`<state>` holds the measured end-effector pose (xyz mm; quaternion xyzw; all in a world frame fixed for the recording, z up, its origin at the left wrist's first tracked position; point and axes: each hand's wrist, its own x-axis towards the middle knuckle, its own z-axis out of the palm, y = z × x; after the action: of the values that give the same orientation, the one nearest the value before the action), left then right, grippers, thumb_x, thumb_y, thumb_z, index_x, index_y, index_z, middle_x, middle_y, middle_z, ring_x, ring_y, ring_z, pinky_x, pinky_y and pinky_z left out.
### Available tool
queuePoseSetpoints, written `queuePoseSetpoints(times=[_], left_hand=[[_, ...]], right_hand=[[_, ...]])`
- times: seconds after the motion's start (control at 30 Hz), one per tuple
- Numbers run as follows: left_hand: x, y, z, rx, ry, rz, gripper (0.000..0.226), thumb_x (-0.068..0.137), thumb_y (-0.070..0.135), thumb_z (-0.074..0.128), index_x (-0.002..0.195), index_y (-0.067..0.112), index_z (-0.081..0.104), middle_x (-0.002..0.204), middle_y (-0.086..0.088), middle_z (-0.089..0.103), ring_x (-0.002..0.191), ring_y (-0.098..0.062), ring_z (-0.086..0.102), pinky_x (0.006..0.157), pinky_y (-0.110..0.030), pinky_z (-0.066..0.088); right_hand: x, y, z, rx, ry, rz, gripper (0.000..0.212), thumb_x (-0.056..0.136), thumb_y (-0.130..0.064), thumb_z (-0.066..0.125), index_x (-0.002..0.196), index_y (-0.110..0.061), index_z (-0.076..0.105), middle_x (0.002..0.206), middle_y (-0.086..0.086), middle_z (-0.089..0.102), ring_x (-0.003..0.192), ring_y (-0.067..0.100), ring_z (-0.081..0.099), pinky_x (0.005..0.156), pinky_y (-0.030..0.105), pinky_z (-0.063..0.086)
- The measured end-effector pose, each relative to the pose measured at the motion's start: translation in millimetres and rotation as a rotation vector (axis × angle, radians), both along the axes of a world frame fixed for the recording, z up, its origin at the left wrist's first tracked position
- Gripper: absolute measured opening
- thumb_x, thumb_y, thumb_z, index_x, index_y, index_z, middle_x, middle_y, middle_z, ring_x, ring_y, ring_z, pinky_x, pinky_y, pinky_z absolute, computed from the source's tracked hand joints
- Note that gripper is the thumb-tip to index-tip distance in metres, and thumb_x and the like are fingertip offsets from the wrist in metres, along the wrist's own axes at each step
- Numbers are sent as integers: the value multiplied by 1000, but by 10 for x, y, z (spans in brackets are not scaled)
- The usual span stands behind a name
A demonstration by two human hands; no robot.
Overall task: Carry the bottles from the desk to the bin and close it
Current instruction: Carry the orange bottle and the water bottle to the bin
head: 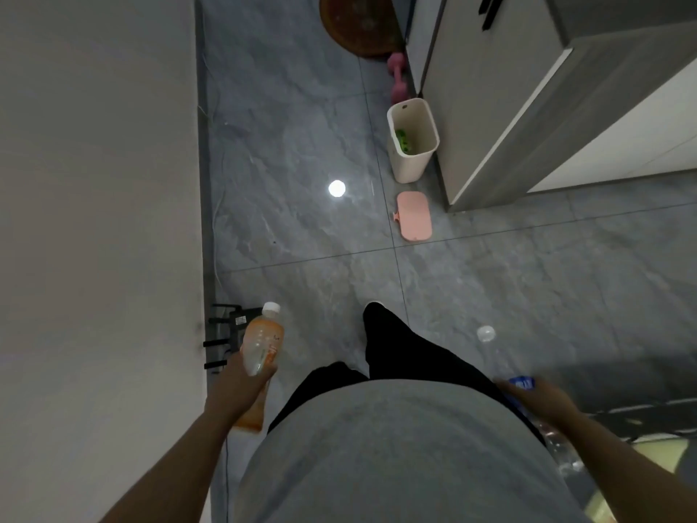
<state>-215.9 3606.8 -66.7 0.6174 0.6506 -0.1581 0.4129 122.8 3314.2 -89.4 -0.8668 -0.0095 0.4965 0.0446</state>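
My left hand [237, 386] grips an orange-tinted bottle [262, 341] with a white cap, held low at my left side. In my right hand [543, 400] is a clear bottle [501, 362] with a blue label and a pale cap, pointing forward. Ahead on the floor stands an open cream bin [415, 160] against a cabinet, with something green inside. Its pink lid [414, 216] lies flat on the tiles just in front of the bin, nearer to me.
A white wall [98, 220] runs along the left. A grey cabinet [528, 100] stands at the right beside the bin. A pink dumbbell [396, 79] and a round brown mat [358, 24] lie beyond the bin. A black router [230, 334] sits by the wall.
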Motion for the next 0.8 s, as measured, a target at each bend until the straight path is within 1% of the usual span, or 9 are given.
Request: queuePoseSetpoints(times=[0.07, 0.2, 0.27, 0.33, 0.4, 0.47, 0.6, 0.7, 0.8], left_hand=[[98, 116, -14, 0, 33, 20, 58, 81, 38, 66, 124, 6, 46, 116, -18, 59, 97, -32, 58, 74, -30, 38], [232, 310, -22, -37, 41, 90, 41, 76, 39, 72, 99, 11, 52, 85, -7, 57, 66, -18, 51, 57, -26, 36], [279, 426, -34, -51, 47, 101, 29, 76, 36, 72, 77, 21, 47, 79, -5, 56, 62, -17, 50, 54, -24, 36], [327, 579, -37, -55, 53, 128, 29, 78, 33, 71, 68, 26, 45, 77, -7, 57, 58, -15, 50, 53, -23, 37], [382, 806, -44, -77, 75, 157, 26, 78, 34, 71, 73, 21, 49, 77, -8, 57, 62, -20, 55, 54, -26, 38], [430, 1088, -77, -91, 109, 172, 28, 77, 34, 72, 82, 14, 54, 80, -10, 58, 80, -32, 62, 60, -30, 38], [612, 1800, -128, -108, 116, 143, 60, 75, 41, 71, 121, 7, 52, 115, -22, 63, 102, -38, 61, 73, -32, 40], [838, 2358, -78, -85, 89, 58, 66, 72, 52, 68, 120, 10, 49, 114, -20, 62, 103, -38, 60, 73, -33, 40], [1175, 2924, -73, -62, 58, -22, 54, 74, 47, 70, 111, 13, 50, 111, -19, 61, 100, -38, 60, 73, -34, 41]], right_hand=[[264, 382, 22, 58, 5, 14, 50, 79, -42, 70, 96, 4, 60, 100, 26, 65, 88, 31, 62, 81, 39, 48], [774, 1180, 107, 116, -9, 52, 72, 79, -45, 68, 125, 7, 47, 119, 29, 58, 107, 39, 58, 94, 46, 46], [945, 1546, 160, 136, -18, 81, 77, 78, -49, 67, 129, 5, 43, 121, 28, 58, 108, 40, 58, 94, 47, 49], [1062, 1861, 179, 141, -20, 90, 79, 78, -51, 66, 130, 3, 41, 122, 27, 58, 108, 40, 58, 93, 47, 49], [1159, 2130, 161, 134, -20, 91, 79, 77, -51, 67, 130, 2, 41, 121, 26, 58, 107, 39, 59, 93, 46, 49], [1206, 2337, 124, 118, -8, 93, 79, 77, -51, 67, 130, 2, 42, 121, 26, 58, 106, 39, 59, 92, 45, 49], [1217, 2623, 41, 69, 4, 53, 78, 78, -48, 67, 131, 3, 40, 122, 27, 56, 104, 38, 59, 92, 47, 50], [1191, 2783, 26, 19, 32, -22, 73, 78, -44, 70, 126, 5, 44, 115, 28, 58, 93, 37, 62, 81, 43, 53], [1191, 2911, 41, -16, 36, -101, 67, 78, -43, 70, 120, 6, 49, 108, 27, 60, 85, 35, 62, 68, 34, 49]])
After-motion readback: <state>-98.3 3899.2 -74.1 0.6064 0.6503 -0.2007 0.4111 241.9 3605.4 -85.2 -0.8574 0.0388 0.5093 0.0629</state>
